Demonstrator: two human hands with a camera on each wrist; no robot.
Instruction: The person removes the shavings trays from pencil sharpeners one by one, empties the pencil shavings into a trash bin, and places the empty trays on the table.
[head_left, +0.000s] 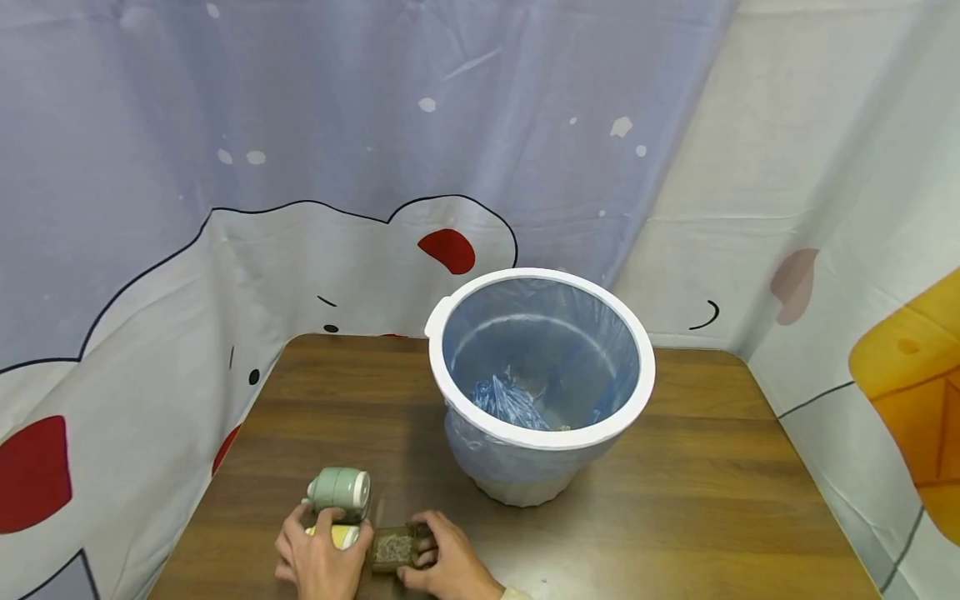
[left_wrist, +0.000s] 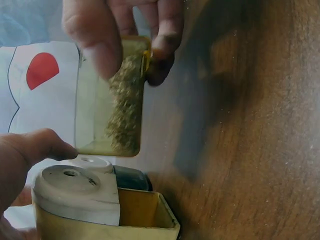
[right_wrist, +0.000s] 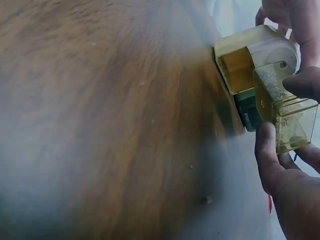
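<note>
My right hand (head_left: 450, 562) pinches a see-through yellowish shavings drawer (head_left: 392, 548) between thumb and fingers. Pencil shavings (left_wrist: 124, 110) are piled along one side of it in the left wrist view. My left hand (head_left: 322, 558) grips a yellow pencil sharpener (head_left: 343, 535) with a pale domed top, and its thumb reaches the drawer's edge. An open hollow (left_wrist: 137, 210) shows in this sharpener's body. Just beyond the left hand a green pencil sharpener (head_left: 340, 490) lies on its side, close against the yellow one.
A bin (head_left: 542, 442) with a white rim and a clear plastic liner stands beyond my right hand. Crumpled blue plastic (head_left: 510, 402) lies inside it. The wooden table (head_left: 697, 517) ends at a patterned curtain (head_left: 337, 108) behind and on both sides. Small crumbs dot the tabletop.
</note>
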